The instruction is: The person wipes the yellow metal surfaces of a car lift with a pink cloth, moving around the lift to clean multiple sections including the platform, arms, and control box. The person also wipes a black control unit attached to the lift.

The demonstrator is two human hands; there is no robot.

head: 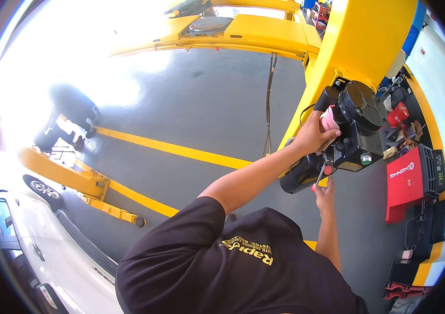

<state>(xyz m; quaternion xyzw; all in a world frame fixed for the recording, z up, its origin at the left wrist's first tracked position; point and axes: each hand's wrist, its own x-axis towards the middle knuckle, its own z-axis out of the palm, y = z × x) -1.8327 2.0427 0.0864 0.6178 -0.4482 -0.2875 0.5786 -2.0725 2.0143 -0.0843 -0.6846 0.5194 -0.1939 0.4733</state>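
Note:
My left hand (313,135) holds a crumpled pink cloth (329,119) against the black hydraulic power unit (358,135) on the yellow lift post (352,43). Below it, the fingers of my right hand (324,196) close around the lower end of a slim metal lever or tool (320,173). A red round knob (327,169) sits beside that metal piece. On the unit's box is a green push button (365,159), and a black cylinder (301,176) hangs under my left wrist.
A yellow lift platform (269,29) spans the back, with hoses (270,102) hanging down. At left, a person (67,110) bends near a yellow lift arm (65,172), and a white vehicle (50,251) stands closer. On the right are a red machine (405,184) and a red bucket (398,114).

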